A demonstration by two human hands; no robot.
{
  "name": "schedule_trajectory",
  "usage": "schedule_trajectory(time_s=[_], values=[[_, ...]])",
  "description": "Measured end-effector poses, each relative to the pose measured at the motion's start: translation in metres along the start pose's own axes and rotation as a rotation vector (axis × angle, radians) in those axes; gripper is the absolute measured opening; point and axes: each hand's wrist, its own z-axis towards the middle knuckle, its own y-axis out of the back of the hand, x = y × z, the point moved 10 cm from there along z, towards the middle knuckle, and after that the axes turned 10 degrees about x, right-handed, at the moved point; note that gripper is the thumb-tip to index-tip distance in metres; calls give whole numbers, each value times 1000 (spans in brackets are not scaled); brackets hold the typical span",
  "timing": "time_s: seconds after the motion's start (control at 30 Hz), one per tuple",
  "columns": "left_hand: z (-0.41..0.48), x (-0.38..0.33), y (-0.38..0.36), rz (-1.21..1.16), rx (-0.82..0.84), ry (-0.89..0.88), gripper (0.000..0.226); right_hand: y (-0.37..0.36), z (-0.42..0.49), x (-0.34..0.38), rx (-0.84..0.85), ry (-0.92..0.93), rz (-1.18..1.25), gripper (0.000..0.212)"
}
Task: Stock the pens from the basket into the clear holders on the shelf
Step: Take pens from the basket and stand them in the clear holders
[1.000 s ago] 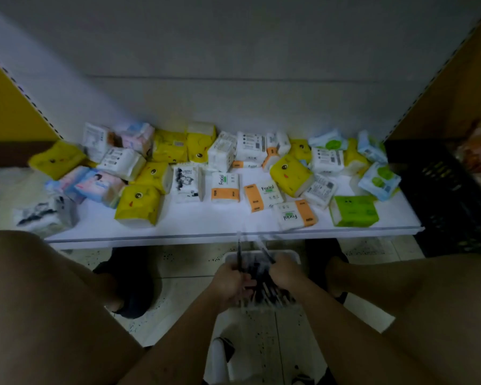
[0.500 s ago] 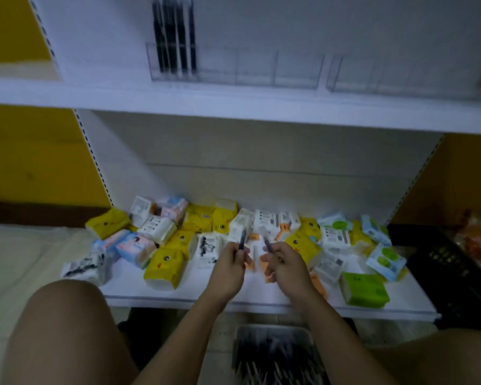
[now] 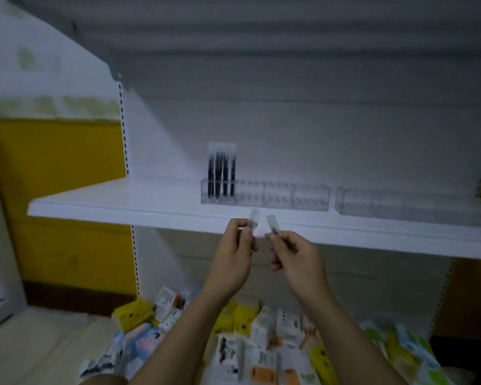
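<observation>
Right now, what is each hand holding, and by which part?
The left hand pinches the left pen below its clear top end; the right hand pinches the right pen the same way.

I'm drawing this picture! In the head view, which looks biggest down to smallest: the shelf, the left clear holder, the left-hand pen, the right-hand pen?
1. Shelf
2. Left holder
3. Left-hand pen and right-hand pen: they look alike and are partly covered, so I can't rank them.
</observation>
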Motion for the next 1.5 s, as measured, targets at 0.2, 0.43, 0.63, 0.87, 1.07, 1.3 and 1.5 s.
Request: schedule_trajectory(time_s=[0.2,0.43,0.63,0.87,1.07,1.3,1.5], values=[[37,-46,34,134,-31,-91,20,-2,35,57,-41,122,-87,17],[92,-90,74,319,-77,-158,19,-11,89,95,15,169,136,15],[137,-109,98,265,-54,-207,26,-6,147,109,-39,216,179,17],[177,-104,115,380,-99,-293,21,-12,185,129,-131,427,-128,38],[193,-85,130,313,-179,-270,19,-16,211,118,-115,437,-147,37],[198,-65,132,458,-158,-218,17,-44,215,92,44,385,-341,42],[201,-53,132,548,-142,-139,8,-59,204,76,252,269,-629,71]])
